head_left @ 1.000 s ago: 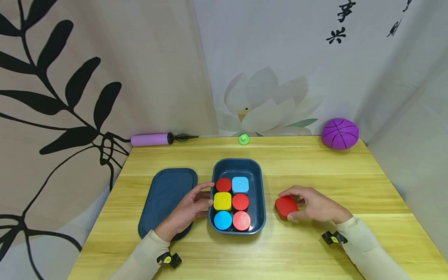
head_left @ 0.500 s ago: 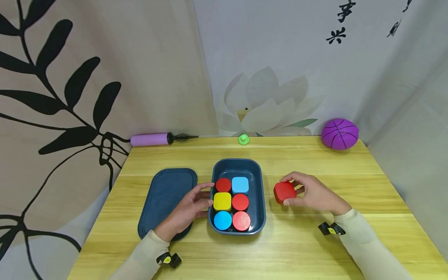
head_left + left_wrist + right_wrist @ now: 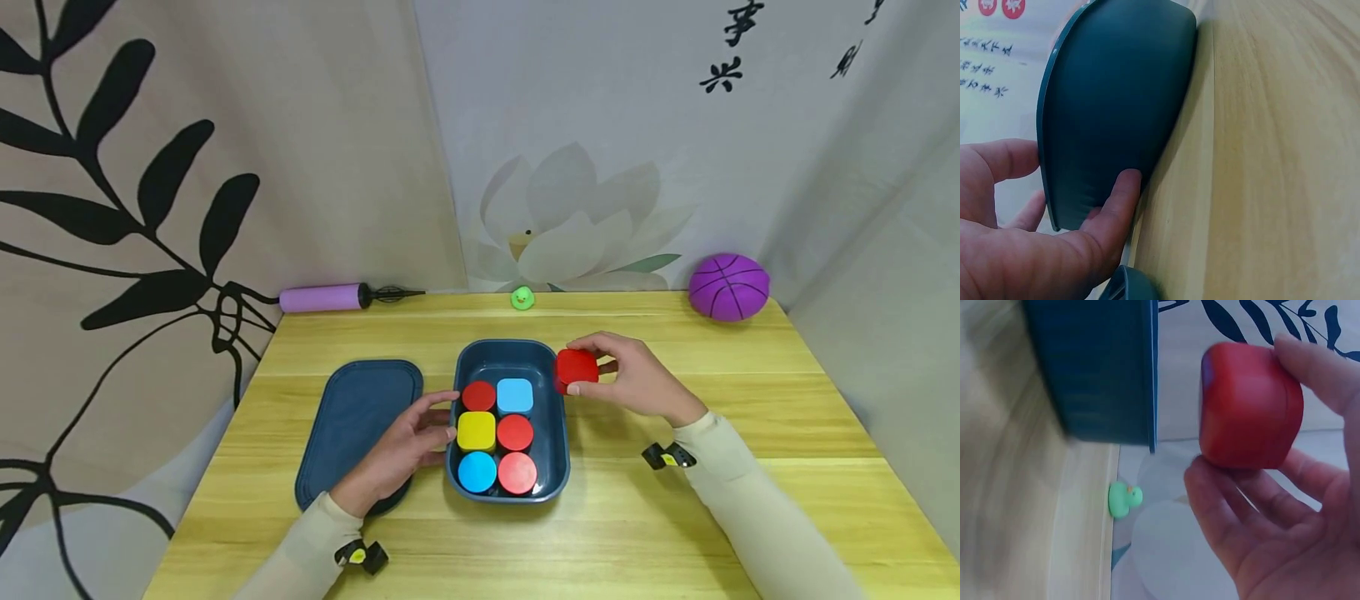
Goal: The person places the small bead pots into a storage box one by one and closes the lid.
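Observation:
In the head view my right hand (image 3: 643, 377) pinches a red rounded-square block (image 3: 576, 368) between thumb and fingers, above the right rim of the dark blue box (image 3: 551, 450). The right wrist view has the block (image 3: 1247, 403) gripped at its edges, apart from the box wall (image 3: 1100, 381). My left hand (image 3: 401, 454) rests against the box's left side. Its fingertips touch the outer wall (image 3: 1110, 94) in the left wrist view. Inside the box sit several pieces, among them a light blue square (image 3: 515, 397), a yellow square (image 3: 476, 432) and a blue round one (image 3: 477, 472).
A dark blue lid (image 3: 360, 425) lies left of the box, partly under my left forearm. Along the back edge are a lilac hand pump (image 3: 322, 298), a small green duck (image 3: 522, 297) and a purple ball (image 3: 728, 287). A curtain hangs behind the wooden table (image 3: 675, 533).
My right hand has lifted the red block from the table and carried it left and away from me, to the box's right rim. My left hand and the box stay in place.

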The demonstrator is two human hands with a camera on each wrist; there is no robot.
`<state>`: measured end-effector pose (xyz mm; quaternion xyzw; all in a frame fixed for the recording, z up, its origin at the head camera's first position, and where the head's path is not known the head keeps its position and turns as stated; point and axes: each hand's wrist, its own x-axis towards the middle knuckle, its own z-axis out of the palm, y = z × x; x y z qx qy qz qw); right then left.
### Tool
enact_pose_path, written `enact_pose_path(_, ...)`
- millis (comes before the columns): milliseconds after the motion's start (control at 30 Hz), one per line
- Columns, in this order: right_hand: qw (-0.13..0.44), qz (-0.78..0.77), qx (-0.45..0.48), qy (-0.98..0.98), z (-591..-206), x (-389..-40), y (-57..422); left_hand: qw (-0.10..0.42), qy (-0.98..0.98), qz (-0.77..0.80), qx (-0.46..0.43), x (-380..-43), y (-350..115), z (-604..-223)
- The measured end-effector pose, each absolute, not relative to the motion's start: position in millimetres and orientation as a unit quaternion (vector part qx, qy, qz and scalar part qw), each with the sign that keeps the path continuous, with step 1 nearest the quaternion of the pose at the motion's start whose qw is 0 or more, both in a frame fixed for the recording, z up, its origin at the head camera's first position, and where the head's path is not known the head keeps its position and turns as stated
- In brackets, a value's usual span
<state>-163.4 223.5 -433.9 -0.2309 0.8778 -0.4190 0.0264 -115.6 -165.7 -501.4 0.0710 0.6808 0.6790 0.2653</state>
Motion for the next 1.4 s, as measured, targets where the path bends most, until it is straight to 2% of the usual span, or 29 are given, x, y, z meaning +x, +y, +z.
enact_pose_path(433, 0.016, -0.416, -0.237, 0.878, -436.8, -203.3, 158.2, 0.266, 0.683, 0.677, 0.069, -116.7, -165.8, -500.6)
enact_pose_path(667, -0.022, -0.400, -0.253, 0.881, -451.2, -214.6, 128.2, 0.268, 0.679, 0.680, 0.068, -116.8, -166.6, -500.0)
enact_pose_path(1133, -0.059, -0.305, -0.289, 0.906, -471.3, -215.3, 104.5, 0.273, 0.678, 0.679, 0.068, -117.6, -166.1, -499.1)
enact_pose_path(1400, -0.036, -0.259, -0.292, 0.920, -474.2, -212.6, 99.8, 0.273, 0.676, 0.681, 0.065, -118.1, -167.4, -500.7)
